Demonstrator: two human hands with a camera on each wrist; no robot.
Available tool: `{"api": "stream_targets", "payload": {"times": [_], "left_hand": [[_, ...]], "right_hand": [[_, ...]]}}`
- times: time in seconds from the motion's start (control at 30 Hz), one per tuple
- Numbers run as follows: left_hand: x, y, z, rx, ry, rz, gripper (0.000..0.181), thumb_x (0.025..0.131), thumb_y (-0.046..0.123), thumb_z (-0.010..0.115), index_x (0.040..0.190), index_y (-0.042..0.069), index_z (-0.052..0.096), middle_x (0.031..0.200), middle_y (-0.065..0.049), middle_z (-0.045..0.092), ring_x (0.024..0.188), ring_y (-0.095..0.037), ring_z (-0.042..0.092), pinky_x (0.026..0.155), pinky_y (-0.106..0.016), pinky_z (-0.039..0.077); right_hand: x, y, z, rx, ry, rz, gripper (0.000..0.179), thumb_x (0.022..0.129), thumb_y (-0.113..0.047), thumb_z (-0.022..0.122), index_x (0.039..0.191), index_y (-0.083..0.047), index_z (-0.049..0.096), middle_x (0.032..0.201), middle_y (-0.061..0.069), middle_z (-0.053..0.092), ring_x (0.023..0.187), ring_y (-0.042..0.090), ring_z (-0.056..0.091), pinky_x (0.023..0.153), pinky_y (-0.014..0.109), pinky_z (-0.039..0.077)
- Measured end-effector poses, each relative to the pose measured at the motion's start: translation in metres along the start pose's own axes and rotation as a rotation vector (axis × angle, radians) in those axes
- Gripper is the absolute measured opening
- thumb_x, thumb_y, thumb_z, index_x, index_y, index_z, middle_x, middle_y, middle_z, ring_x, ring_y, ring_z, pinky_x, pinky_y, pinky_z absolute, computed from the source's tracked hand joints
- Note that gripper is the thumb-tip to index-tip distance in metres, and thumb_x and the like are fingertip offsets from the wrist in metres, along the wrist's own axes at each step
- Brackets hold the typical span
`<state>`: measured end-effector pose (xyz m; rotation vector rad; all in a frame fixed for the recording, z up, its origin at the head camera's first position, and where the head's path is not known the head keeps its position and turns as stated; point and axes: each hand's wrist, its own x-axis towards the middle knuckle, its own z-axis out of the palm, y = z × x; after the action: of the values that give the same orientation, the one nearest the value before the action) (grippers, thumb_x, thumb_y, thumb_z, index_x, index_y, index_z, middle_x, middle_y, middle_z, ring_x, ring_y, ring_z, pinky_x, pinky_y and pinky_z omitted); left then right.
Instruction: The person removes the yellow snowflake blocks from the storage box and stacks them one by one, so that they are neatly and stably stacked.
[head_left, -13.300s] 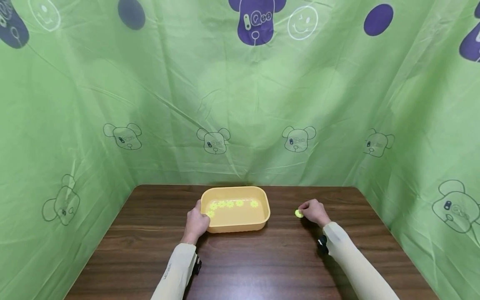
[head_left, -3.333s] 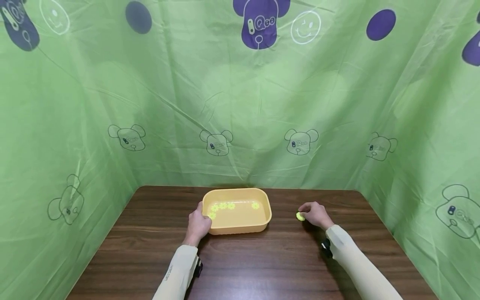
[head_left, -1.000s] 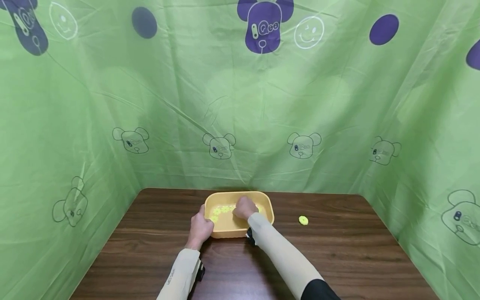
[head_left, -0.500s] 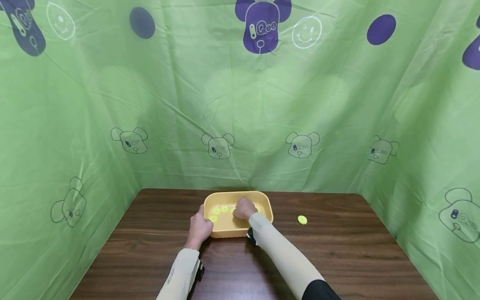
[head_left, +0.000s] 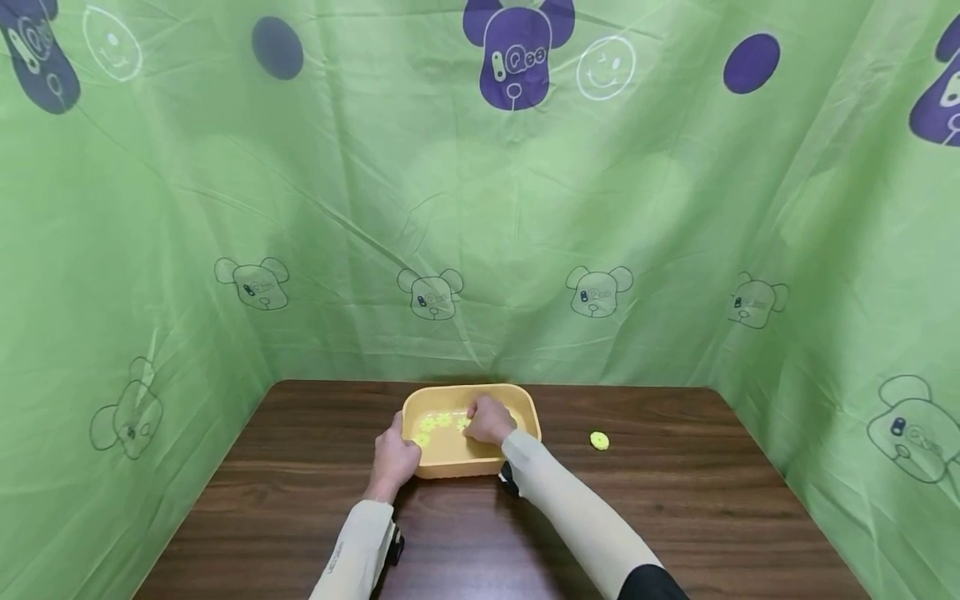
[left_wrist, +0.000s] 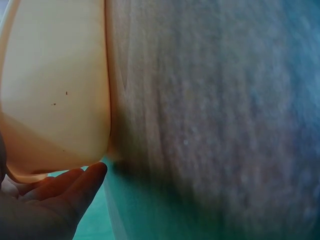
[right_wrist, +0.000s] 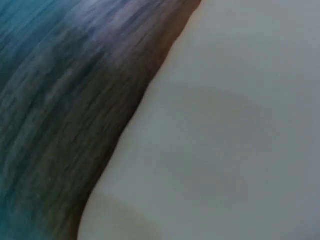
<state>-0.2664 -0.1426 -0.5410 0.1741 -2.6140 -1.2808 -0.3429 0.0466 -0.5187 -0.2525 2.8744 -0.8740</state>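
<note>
A pale orange, rectangular plastic tray [head_left: 450,471] stands near the far side of the table. My left hand [head_left: 393,458] grips its left end, thumb over the rim. In the left wrist view the fingers of that hand [left_wrist: 75,192] lie along the tray's outer wall [left_wrist: 55,75]. Inside the tray, my right hand [head_left: 491,421] pinches a small yellow flower-shaped piece [head_left: 462,424] at its fingertips. Several more flower-shaped pieces [head_left: 444,419] lie on the tray floor to the left. The right wrist view shows only the tray's wall [right_wrist: 225,125] and wood, not the fingers.
On the dark wooden table [head_left: 675,517], right of the tray, lies a round scalloped yellow piece [head_left: 599,440]. A green curtain [head_left: 480,208] with bear prints hangs around the back and both sides of the table.
My right hand has moved from the yellow piece on the right into the tray. The row in the tray has lost a flower piece since the oldest frame. My left hand keeps its hold.
</note>
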Motion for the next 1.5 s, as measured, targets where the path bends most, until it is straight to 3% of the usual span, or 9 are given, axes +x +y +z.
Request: {"api": "stream_targets", "payload": {"times": [0.27,0.4,0.67,0.9,1.07,1.2,1.5], "left_hand": [[-0.003,-0.003,0.002,-0.003,0.008,0.006,0.072,0.080,-0.003,0.048,0.151,-0.005,0.039,0.132,-0.036,0.059,0.119,-0.043,0.061,0.094,-0.054,0.052],[-0.003,-0.004,0.002,0.004,0.013,0.014,0.071,0.080,-0.003,0.048,0.151,-0.005,0.040,0.132,-0.036,0.060,0.118,-0.043,0.062,0.094,-0.053,0.052],[-0.004,-0.004,0.001,0.000,-0.009,-0.009,0.072,0.082,-0.002,0.047,0.153,-0.004,0.037,0.134,-0.036,0.058,0.121,-0.042,0.060,0.096,-0.053,0.051],[-0.004,-0.005,-0.003,0.010,-0.009,-0.015,0.073,0.082,-0.001,0.047,0.154,-0.005,0.035,0.135,-0.036,0.057,0.121,-0.043,0.060,0.096,-0.054,0.051],[-0.001,-0.001,-0.003,0.012,-0.012,-0.001,0.072,0.083,-0.001,0.047,0.154,-0.006,0.034,0.136,-0.037,0.055,0.123,-0.044,0.059,0.096,-0.054,0.051],[0.000,0.000,-0.003,0.024,-0.006,0.004,0.071,0.082,-0.002,0.047,0.152,-0.006,0.036,0.134,-0.037,0.057,0.120,-0.043,0.060,0.095,-0.054,0.051],[-0.003,-0.001,-0.001,0.017,-0.018,-0.010,0.073,0.082,-0.001,0.046,0.154,-0.007,0.034,0.136,-0.037,0.055,0.123,-0.044,0.059,0.098,-0.054,0.050]], "right_hand": [[-0.010,0.009,-0.018,0.233,-0.016,-0.162,0.018,0.085,-0.005,0.074,0.101,-0.001,0.068,0.080,0.007,0.069,0.063,0.012,0.060,0.057,0.026,0.047],[-0.013,0.017,-0.038,0.321,0.041,-0.197,0.019,0.086,-0.006,0.074,0.103,-0.002,0.069,0.083,0.010,0.070,0.069,0.015,0.064,0.061,0.027,0.050],[-0.022,0.050,-0.090,0.363,0.142,-0.113,0.019,0.089,-0.013,0.075,0.107,-0.007,0.074,0.091,0.011,0.074,0.076,0.020,0.067,0.065,0.029,0.053],[-0.034,0.099,-0.125,0.472,0.131,-0.019,0.020,0.096,-0.010,0.066,0.112,0.001,0.071,0.096,0.024,0.070,0.071,0.018,0.064,0.066,0.032,0.056],[-0.041,0.143,-0.142,0.425,0.123,0.050,0.021,0.097,-0.012,0.066,0.113,0.001,0.071,0.092,0.020,0.070,0.077,0.022,0.066,0.073,0.039,0.059],[-0.048,0.171,-0.147,0.346,0.115,0.081,0.021,0.097,-0.015,0.066,0.111,-0.001,0.073,0.087,0.015,0.072,0.076,0.023,0.066,0.064,0.032,0.055],[-0.063,0.200,-0.136,0.263,0.053,0.104,0.014,0.094,-0.013,0.068,0.101,-0.003,0.076,0.088,0.008,0.073,0.074,0.020,0.066,0.058,0.028,0.047]]}}
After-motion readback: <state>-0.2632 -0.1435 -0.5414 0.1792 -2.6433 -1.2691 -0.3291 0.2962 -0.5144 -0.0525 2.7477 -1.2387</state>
